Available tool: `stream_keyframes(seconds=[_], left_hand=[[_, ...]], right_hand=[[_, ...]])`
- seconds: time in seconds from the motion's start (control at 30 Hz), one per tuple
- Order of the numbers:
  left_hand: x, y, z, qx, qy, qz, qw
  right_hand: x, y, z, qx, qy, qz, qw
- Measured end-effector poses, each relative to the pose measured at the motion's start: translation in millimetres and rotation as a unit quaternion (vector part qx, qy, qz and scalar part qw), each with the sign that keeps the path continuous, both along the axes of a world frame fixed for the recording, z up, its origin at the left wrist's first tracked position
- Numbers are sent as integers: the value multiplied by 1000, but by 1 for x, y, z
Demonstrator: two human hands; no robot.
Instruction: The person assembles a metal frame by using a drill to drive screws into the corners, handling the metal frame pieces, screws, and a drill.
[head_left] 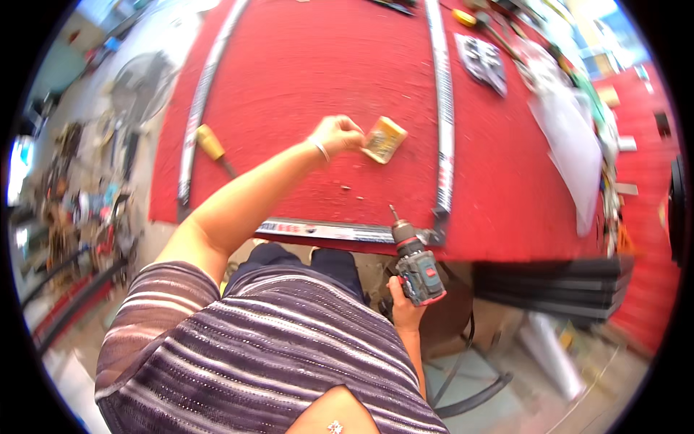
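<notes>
My right hand (406,309) is wrapped round the grip of a cordless drill (419,273), grey and black with red marks. Its bit points up and away from me, close to the frame's near right corner. Out over the table, my left hand (338,135) has its fingers drawn together beside a small open yellow box (384,139) that seems to hold small pieces. Whatever may be between those fingers is too small to make out. Around the box lies a frame of long profiles: a left bar (204,94), a right bar (443,108) and a near bar (329,231).
A yellow-handled tool (211,143) lies inside the left bar on the red table (303,65). To the right are a bag of small parts (482,61) and clear plastic sheeting (571,148). Dark profiles (553,286) are stacked below the table's right edge. A fan (142,83) stands far left.
</notes>
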State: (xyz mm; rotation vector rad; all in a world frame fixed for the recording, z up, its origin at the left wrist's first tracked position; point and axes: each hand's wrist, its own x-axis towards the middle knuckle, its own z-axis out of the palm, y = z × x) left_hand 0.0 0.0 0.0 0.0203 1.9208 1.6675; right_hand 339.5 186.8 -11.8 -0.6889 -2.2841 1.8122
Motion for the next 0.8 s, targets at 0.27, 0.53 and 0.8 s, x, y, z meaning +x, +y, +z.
stream_keyframes(seconds=[0.27,0.53,0.8], left_hand=[[129,-155,8,349,-276,217,869],[191,-255,28,432,-234,316,812],[214,-326,34,365,-218,311,850]], right_hand=[[-102,-70,59,65,95,310,944],[-142,-164,84,16,53,472,880],[-138,-228,99,13,-32,488,872]])
